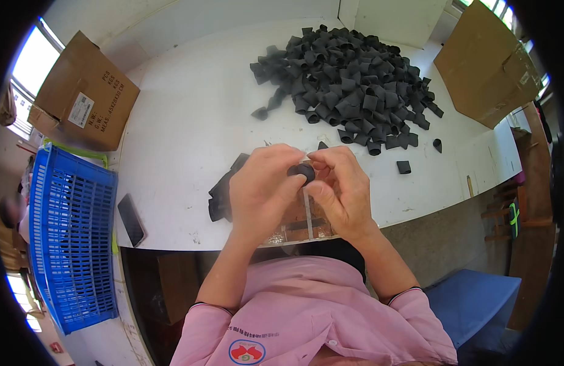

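Where the two hands meet just below the middle of the frame, a small black sleeve piece sits pinched between them, over the near edge of the white counter. The left hand closes its grip on the piece from the left, thumb and fingertips pressed against its side, while the right hand clamps it from the right with fingers curled over the top; the piece shows only as a dark rounded end in the gap between both grips. Directly beneath the hands stands a clear plastic fixture at the counter's front edge, partly hidden by the wrists. Just left of the left hand lies a small stack of flat black pieces. In the upper middle and upper right of the frame a large heap of black sleeve pieces spreads across the counter, with a few strays lying apart to the lower right of it. A dark phone rests at the counter's left edge, beside a blue plastic crate at far left. Cardboard boxes stand at upper left and upper right.
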`<state>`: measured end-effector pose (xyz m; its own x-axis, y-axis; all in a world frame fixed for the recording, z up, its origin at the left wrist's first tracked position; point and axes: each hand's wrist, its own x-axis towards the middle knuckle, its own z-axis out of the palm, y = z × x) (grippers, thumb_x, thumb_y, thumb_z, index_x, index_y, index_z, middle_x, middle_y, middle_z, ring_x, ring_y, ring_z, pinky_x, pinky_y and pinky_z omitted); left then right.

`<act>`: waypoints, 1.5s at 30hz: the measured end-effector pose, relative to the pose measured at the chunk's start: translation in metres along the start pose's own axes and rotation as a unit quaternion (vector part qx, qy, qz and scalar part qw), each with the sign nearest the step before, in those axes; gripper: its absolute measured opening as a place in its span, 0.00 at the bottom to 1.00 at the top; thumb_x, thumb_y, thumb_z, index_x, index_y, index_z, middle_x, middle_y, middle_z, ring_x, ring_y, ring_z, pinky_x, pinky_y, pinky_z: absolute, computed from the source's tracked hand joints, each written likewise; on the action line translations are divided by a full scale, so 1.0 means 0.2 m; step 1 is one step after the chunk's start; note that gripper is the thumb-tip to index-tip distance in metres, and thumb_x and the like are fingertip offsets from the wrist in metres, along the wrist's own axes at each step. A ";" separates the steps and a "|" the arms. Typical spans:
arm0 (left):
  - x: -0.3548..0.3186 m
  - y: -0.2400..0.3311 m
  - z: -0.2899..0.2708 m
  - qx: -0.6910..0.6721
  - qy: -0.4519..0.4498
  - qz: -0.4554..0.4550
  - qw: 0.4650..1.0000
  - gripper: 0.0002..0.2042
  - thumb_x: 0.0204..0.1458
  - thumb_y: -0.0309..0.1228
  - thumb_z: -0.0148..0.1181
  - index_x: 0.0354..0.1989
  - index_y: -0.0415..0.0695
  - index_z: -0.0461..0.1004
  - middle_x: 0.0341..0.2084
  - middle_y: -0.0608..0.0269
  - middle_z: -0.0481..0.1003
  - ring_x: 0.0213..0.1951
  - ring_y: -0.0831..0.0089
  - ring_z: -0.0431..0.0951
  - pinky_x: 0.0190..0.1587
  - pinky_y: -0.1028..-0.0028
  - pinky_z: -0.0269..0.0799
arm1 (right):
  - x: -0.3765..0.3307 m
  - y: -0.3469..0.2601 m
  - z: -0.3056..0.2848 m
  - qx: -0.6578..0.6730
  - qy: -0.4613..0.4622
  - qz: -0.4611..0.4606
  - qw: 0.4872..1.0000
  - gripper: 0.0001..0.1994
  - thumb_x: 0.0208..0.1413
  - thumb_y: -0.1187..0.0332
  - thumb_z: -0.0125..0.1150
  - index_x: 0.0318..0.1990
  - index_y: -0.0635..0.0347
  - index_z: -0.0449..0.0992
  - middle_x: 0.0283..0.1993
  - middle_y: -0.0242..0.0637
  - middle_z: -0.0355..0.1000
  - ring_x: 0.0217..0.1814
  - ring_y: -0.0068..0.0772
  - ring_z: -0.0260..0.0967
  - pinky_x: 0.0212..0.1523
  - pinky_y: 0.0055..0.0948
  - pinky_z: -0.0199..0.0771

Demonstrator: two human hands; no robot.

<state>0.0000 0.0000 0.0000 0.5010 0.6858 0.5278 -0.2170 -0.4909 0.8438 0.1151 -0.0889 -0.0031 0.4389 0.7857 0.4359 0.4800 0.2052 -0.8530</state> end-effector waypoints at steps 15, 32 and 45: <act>-0.03 0.02 0.05 -0.150 0.042 -0.105 0.982 0.05 0.44 0.19 0.53 0.31 0.37 0.71 0.31 0.59 0.72 0.36 0.76 0.70 0.40 0.78 0.65 | 0.02 -0.09 0.03 -0.137 0.033 -0.116 0.983 0.12 0.38 0.73 0.63 0.32 0.63 0.69 0.29 0.37 0.64 0.25 0.32 0.66 0.21 0.26 0.67; -0.13 -0.03 0.02 -0.431 0.090 -0.180 0.880 0.05 0.51 0.28 0.51 0.32 0.40 0.68 0.32 0.58 0.68 0.37 0.71 0.67 0.44 0.72 0.62 | 0.02 0.01 0.07 -0.128 0.055 -0.192 0.971 0.06 0.36 0.78 0.59 0.21 0.63 0.66 0.23 0.35 0.61 0.24 0.34 0.60 0.19 0.30 0.60; -0.12 -0.05 0.02 -0.163 0.080 -0.183 0.966 0.03 0.46 0.22 0.57 0.29 0.36 0.72 0.26 0.62 0.72 0.28 0.80 0.70 0.32 0.81 0.66 | 0.04 -0.06 0.01 -0.207 -0.007 -0.174 0.963 0.04 0.40 0.74 0.58 0.24 0.61 0.68 0.23 0.34 0.62 0.24 0.33 0.62 0.21 0.28 0.63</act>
<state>-0.0061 -0.0137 -0.0211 0.4640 0.8684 0.1749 -0.3145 -0.0231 0.9490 0.1109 -0.0834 0.0103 0.1878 0.7194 0.6687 0.8590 0.2099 -0.4670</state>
